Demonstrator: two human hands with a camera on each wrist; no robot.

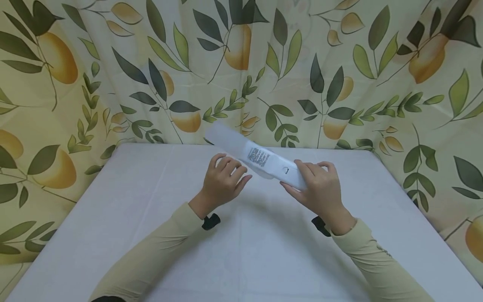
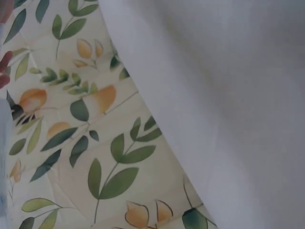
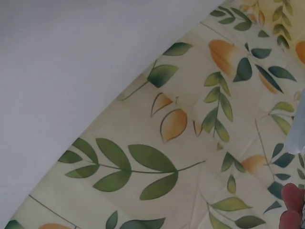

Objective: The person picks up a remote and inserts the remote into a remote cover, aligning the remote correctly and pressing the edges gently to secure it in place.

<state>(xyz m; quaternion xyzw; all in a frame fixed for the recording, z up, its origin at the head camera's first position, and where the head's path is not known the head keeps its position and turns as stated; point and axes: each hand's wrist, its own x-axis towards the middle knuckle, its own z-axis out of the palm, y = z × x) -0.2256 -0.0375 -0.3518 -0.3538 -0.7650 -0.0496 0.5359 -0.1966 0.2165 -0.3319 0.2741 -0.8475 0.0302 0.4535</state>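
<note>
A long white package in a translucent plastic sleeve (image 1: 277, 163) is held up over the table in the head view, tilted with its left end higher. It bears a black printed code label. My right hand (image 1: 320, 186) grips its lower right end, thumb below and fingers above. Beside the lower left edge of the sleeve is my left hand (image 1: 222, 180), fingers loosely bent and thumb apart from them. In the right wrist view, fingertips (image 3: 291, 205) and a bit of the package (image 3: 298, 126) show at the right edge. The left wrist view catches only fingertips (image 2: 4, 71) at its left edge.
A white-covered table (image 1: 226, 260) lies under both hands. Behind and beside it hangs a curtain (image 1: 279, 84) printed with leaves and yellow fruit. Dark straps with small black devices (image 1: 211, 222) sit on both wrists.
</note>
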